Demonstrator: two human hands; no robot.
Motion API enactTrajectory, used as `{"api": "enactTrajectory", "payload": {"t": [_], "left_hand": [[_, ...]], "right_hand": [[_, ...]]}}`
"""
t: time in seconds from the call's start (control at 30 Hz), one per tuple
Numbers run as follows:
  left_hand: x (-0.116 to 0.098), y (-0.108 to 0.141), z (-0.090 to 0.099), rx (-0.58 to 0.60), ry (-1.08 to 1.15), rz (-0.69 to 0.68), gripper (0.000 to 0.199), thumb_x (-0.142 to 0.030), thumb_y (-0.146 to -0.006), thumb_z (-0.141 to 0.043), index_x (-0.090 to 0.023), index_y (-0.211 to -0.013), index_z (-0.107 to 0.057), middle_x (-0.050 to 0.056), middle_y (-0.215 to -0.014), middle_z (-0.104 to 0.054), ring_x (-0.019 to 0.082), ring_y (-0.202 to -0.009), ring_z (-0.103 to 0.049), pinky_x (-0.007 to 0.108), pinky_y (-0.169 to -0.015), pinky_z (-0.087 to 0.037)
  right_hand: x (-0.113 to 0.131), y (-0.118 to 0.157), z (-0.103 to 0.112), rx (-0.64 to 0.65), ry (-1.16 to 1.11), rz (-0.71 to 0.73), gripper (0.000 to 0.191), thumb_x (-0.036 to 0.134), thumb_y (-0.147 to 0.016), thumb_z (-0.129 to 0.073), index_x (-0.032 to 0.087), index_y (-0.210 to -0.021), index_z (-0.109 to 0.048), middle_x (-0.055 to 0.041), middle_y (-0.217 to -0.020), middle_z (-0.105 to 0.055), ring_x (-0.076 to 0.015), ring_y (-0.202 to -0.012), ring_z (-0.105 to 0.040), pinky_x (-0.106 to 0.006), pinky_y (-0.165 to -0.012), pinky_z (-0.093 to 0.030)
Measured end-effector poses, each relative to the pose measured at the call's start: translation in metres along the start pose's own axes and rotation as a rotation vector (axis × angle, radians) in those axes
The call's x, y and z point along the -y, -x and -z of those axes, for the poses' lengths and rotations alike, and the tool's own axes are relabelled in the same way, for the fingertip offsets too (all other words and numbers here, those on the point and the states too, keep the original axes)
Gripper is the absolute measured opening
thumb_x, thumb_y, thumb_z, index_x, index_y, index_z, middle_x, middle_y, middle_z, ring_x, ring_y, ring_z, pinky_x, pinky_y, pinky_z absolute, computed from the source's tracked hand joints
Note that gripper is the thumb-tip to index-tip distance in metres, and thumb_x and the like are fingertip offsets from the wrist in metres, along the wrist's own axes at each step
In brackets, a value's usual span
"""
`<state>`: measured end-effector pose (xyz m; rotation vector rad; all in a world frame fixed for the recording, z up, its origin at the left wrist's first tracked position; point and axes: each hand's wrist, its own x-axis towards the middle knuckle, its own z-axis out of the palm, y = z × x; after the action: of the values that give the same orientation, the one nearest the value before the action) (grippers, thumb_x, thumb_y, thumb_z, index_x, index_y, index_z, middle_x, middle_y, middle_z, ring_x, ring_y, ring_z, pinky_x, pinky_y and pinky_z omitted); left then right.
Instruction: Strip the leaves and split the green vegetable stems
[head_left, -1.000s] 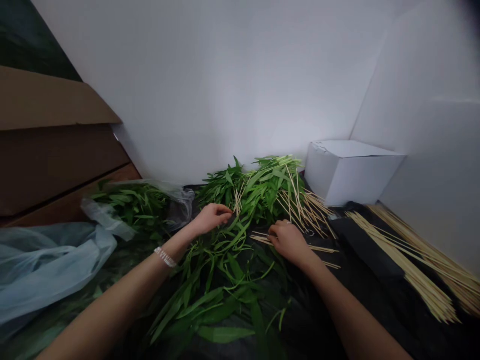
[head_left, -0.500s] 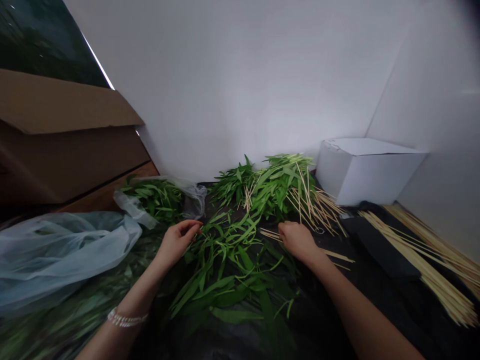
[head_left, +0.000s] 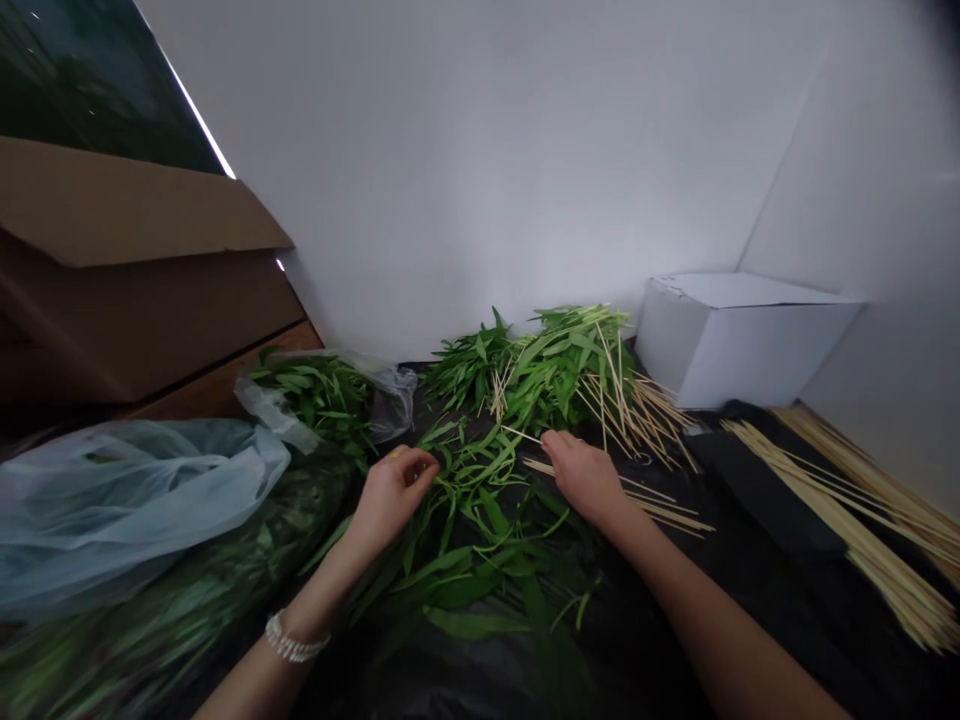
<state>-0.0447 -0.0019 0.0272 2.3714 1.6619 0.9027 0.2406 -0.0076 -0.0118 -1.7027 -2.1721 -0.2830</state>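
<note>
My right hand (head_left: 581,475) is closed on a thin bamboo skewer (head_left: 519,433), whose tip sticks out to the left past the fingers. Below that hand, more loose skewers (head_left: 660,508) lie on the black surface. My left hand (head_left: 397,490) is closed in a pinch at the left edge of the loose green leafy stems (head_left: 487,540); what it holds, if anything, is hidden. Those long narrow leaves spread between and below both hands. Beyond them lies a heap of leafy greens on skewers (head_left: 559,365), the bare skewer ends fanning to the right.
A clear bag of greens (head_left: 315,395), a pale plastic bag (head_left: 135,500) and a cardboard box (head_left: 142,310) stand at left. To the right are a white box (head_left: 750,335), a dark flat object (head_left: 772,495) and long bundled sticks (head_left: 885,560). A white wall (head_left: 480,180) closes off the back.
My left hand has moved right, over the loose stems. My right hand has shifted slightly left and up, and a single skewer now sticks out of its fingers.
</note>
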Motion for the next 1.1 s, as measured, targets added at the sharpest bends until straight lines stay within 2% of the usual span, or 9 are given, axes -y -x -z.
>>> {"api": "enactTrajectory", "payload": {"t": [0.17,0.27,0.4,0.53,0.67,0.83,0.97,1.03,1.1], "left_hand": [[-0.026,-0.005,-0.030,0.210,0.154,-0.173,0.020,-0.028,-0.087,-0.052,-0.023,-0.092,-0.072,0.005,-0.089,-0.071,0.018,-0.081,-0.064,0.026,-0.075,-0.046],[-0.035,-0.014,-0.050,0.334,0.065,-0.234,0.021,-0.022,-0.086,-0.054,-0.025,-0.095,-0.072,0.005,-0.095,-0.072,0.019,-0.090,-0.064,0.028,-0.081,-0.046],[-0.040,-0.021,-0.071,0.339,-0.238,-0.230,0.017,-0.021,-0.082,-0.058,-0.022,-0.090,-0.073,0.009,-0.095,-0.069,0.025,-0.096,-0.061,0.032,-0.081,-0.047],[-0.043,-0.022,-0.078,0.301,-0.369,-0.219,0.015,-0.019,-0.082,-0.057,-0.019,-0.087,-0.071,0.012,-0.096,-0.067,0.026,-0.098,-0.059,0.033,-0.082,-0.047],[-0.043,-0.025,-0.066,0.229,-0.250,-0.188,0.016,-0.019,-0.083,-0.056,-0.019,-0.093,-0.069,0.009,-0.094,-0.069,0.023,-0.092,-0.062,0.031,-0.082,-0.047],[-0.033,-0.033,-0.024,0.060,0.057,-0.165,0.019,-0.020,-0.085,-0.055,-0.021,-0.093,-0.072,0.005,-0.092,-0.074,0.019,-0.086,-0.066,0.028,-0.080,-0.047],[-0.030,-0.030,0.006,-0.065,0.161,-0.032,0.021,-0.030,-0.085,-0.055,-0.020,-0.092,-0.072,0.004,-0.088,-0.074,0.018,-0.075,-0.065,0.026,-0.070,-0.046],[-0.033,-0.021,0.010,-0.048,0.156,-0.026,0.020,-0.030,-0.084,-0.056,-0.019,-0.089,-0.072,0.004,-0.085,-0.072,0.017,-0.073,-0.063,0.026,-0.069,-0.044],[-0.038,-0.010,0.006,0.104,0.148,-0.084,0.016,-0.028,-0.083,-0.058,-0.019,-0.082,-0.071,0.003,-0.082,-0.070,0.016,-0.075,-0.061,0.025,-0.070,-0.042]], "right_hand": [[0.008,0.003,0.001,0.021,-0.021,0.043,0.023,0.023,-0.100,-0.033,0.020,-0.097,-0.056,-0.0030,-0.088,-0.063,-0.0149,-0.077,-0.059,-0.028,-0.058,-0.028],[0.008,0.003,0.002,0.018,-0.040,0.038,0.023,0.023,-0.100,-0.034,0.020,-0.096,-0.056,-0.0032,-0.088,-0.062,-0.0145,-0.077,-0.058,-0.027,-0.058,-0.028],[0.006,0.002,0.001,-0.002,-0.056,0.018,0.024,0.024,-0.100,-0.033,0.019,-0.097,-0.057,-0.0035,-0.088,-0.063,-0.0141,-0.076,-0.058,-0.026,-0.058,-0.028],[0.005,0.002,-0.003,-0.022,-0.057,0.029,0.025,0.025,-0.100,-0.034,0.019,-0.096,-0.058,-0.0038,-0.087,-0.063,-0.0140,-0.074,-0.058,-0.026,-0.057,-0.028],[0.005,0.003,-0.006,-0.072,-0.083,0.055,0.026,0.024,-0.100,-0.033,0.019,-0.100,-0.059,-0.0038,-0.087,-0.064,-0.0145,-0.076,-0.060,-0.025,-0.060,-0.032],[0.004,0.004,-0.010,-0.162,-0.122,0.074,0.028,0.024,-0.100,-0.033,0.019,-0.111,-0.058,-0.0058,-0.095,-0.067,-0.0153,-0.082,-0.062,-0.024,-0.067,-0.038],[0.004,0.004,-0.015,-0.195,-0.133,0.081,0.028,0.024,-0.099,-0.035,0.018,-0.112,-0.059,-0.0067,-0.097,-0.067,-0.0157,-0.083,-0.063,-0.024,-0.068,-0.041],[0.003,0.004,-0.016,-0.204,-0.138,0.083,0.028,0.024,-0.099,-0.035,0.018,-0.113,-0.059,-0.0069,-0.097,-0.067,-0.0159,-0.083,-0.064,-0.024,-0.068,-0.042],[0.004,0.004,-0.016,-0.204,-0.142,0.081,0.028,0.024,-0.099,-0.035,0.018,-0.112,-0.059,-0.0070,-0.096,-0.068,-0.0160,-0.083,-0.064,-0.024,-0.068,-0.043]]}}
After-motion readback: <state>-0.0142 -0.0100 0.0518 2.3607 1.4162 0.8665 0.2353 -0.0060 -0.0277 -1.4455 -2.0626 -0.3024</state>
